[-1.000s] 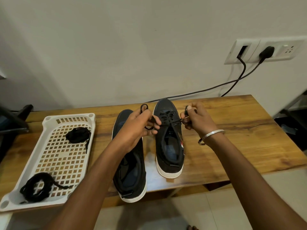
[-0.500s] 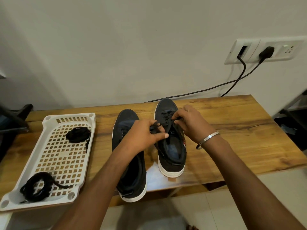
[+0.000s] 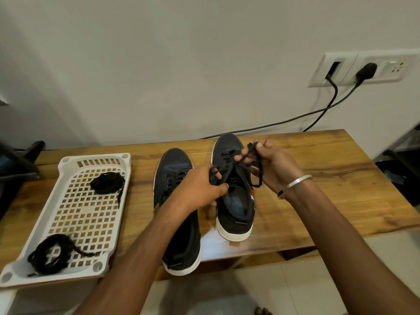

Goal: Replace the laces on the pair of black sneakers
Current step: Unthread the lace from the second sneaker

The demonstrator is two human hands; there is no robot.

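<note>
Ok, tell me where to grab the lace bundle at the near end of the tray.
Pinch the coiled lace bundle across its thick looped rim, coming straight down from above. It lies flat on the white tray, whose raised wall blocks a low side approach; the loose tail gives a poorer hold.

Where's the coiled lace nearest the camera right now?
In the head view it lies at lower left, in the near corner of the white perforated tray: the nearer coiled lace, apart from the second coil at the tray's far end.
</note>
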